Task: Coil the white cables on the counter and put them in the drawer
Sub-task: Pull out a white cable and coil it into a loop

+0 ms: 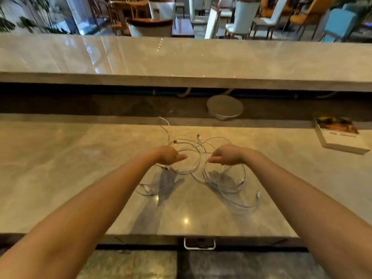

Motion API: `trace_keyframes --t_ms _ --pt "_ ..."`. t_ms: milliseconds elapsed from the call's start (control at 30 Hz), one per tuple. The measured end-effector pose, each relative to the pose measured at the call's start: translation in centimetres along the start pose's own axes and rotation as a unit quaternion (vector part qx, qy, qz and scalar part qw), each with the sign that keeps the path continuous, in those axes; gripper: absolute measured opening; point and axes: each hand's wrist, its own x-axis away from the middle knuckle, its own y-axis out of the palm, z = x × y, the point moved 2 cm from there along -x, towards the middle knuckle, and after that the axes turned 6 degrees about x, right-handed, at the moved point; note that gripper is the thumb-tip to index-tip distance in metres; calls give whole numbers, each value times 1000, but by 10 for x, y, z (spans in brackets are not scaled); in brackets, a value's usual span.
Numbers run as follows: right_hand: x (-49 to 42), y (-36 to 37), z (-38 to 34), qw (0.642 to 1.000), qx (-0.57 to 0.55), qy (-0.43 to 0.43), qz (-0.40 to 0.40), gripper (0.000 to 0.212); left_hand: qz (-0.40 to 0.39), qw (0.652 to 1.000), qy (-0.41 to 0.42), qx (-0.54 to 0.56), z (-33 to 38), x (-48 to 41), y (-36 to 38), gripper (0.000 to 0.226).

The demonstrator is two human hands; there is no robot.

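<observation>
View from a head-worn camera, looking down at a polished beige stone counter (60, 168). A metal drawer handle (199, 244) sits at the middle of the counter's near edge, on a shut front below the stone.

Straight beyond the handle, approx. mid-counter, white cables (196, 147) lie in a loose tangle of overlapping loops. One strand trails off toward the counter's far edge. A few plug ends show: two at the far side of the tangle and one at its near right, the side closer to the handle.

Two bare forearms reach in from either side of the handle and meet over the tangle. The left hand (171, 156) is above the tangle's left part and the right hand (227, 157) above its right part, w/ thumbs pointing at each other and a gap between them. The fingers point down and are mostly hidden behind the backs of the hands (their shadows on the stone show them spread). Neither hand looks closed on a cable. Whether the fingertips touch the strands can't be told.

Far beyond the handle and to its right, a book (340, 137) lies flat at the counter's back. Beyond the tangle, a round pale dish (224, 107) sits in a dark recess under a raised stone ledge (181, 57). Chairs and tables stand past the ledge.
</observation>
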Motion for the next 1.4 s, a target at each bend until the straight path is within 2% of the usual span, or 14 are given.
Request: trace_keyframes --t_ms 133,267,400,567,633,733,800,900,967,1000,1167,1267,1333,1400 --pt "16 53 12 994 -9 32 104 32 28 996 69 55 5 -4 58 55" --pt "34 97 15 990 -11 66 124 30 70 993 93 -10 7 -16 98 64" --pt "39 115 15 985 -5 53 161 26 104 990 89 -13 4 -13 114 67" --pt "36 116 20 967 -138 80 197 16 108 991 81 -9 4 -15 116 68" --pt "35 109 20 937 -248 93 227 12 116 990 77 9 8 -12 114 67" --pt "33 95 16 857 -449 98 232 18 188 972 106 97 24 -4 104 59" --pt "32 81 11 802 -549 70 226 25 229 944 127 202 42 7 91 41" --pt "33 50 2 759 -608 17 233 32 162 871 74 458 70 26 69 33" --pt "36 24 0 762 -598 -2 247 38 95 812 58 574 85 35 53 39" --pt "37 11 0 768 -588 -13 254 39 81 803 64 588 90 37 45 40" --pt "46 -41 3 830 -479 -63 278 26 104 810 124 563 107 57 4 31" --pt "49 -65 0 849 -408 -77 328 21 134 820 146 537 105 67 -19 23" --pt "52 -82 -4 854 -354 -80 372 20 128 803 148 563 104 76 -34 24" --pt "55 -100 -8 859 -291 -77 414 19 108 760 161 621 104 88 -50 31"
